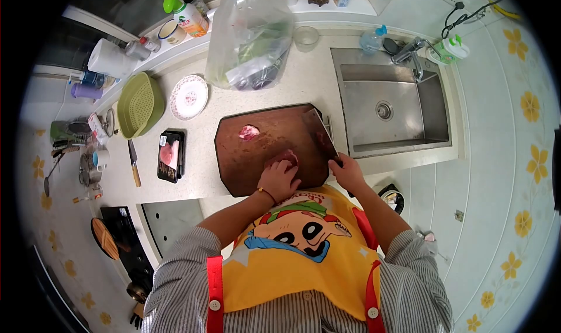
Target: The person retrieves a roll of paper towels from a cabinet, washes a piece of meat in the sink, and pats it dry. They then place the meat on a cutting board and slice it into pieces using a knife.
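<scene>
A dark brown cutting board [257,158] lies on the counter in front of me. My left hand [279,178] presses down on a piece of raw meat [286,156] at the board's near edge. My right hand [346,172] grips the handle of a cleaver [320,131], whose broad blade stands over the board's right side, just beside the meat. A second, smaller piece of raw meat [248,132] rests near the board's far left.
A steel sink [388,102] is to the right of the board. Left of the board are a black meat tray [170,155], a knife [134,162], a green colander [139,104] and a patterned plate [189,97]. A plastic bag [251,38] stands behind.
</scene>
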Available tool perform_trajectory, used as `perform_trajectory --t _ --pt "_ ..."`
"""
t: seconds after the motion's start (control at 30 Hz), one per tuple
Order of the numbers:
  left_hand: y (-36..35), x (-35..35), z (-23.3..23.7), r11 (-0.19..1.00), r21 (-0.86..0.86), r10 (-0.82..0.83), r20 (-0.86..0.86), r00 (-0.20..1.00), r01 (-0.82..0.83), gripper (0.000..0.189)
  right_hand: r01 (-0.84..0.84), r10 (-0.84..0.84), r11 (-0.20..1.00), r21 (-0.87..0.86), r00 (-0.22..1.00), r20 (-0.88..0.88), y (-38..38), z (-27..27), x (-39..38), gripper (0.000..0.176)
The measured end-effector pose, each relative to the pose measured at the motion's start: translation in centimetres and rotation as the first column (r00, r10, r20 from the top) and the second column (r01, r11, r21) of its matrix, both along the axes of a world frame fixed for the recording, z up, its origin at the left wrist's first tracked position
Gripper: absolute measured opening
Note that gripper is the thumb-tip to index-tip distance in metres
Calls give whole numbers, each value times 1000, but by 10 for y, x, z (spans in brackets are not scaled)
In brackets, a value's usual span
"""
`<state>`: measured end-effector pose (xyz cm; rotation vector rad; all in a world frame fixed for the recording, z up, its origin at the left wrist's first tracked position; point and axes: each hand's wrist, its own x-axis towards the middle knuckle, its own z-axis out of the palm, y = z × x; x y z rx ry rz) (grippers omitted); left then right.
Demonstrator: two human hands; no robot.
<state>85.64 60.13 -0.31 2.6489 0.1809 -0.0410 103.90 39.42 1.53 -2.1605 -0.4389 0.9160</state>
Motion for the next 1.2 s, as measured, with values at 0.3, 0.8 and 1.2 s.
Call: perform_trajectory --t 0.3,0.8,1.2 --pt "40 41 -21 990 27 -142 177 974 139 23 -15 17 997 -76 1000 24 1 -2 -10 28" --pt "52 38 -45 968 -200 -109 200 974 150 24 -82 101 987 -136 984 144 0 20 -34 38" --pt "29 32 -34 952 107 -298 107 949 287 51 -96 116 985 -140 982 147 11 31 -44 39"
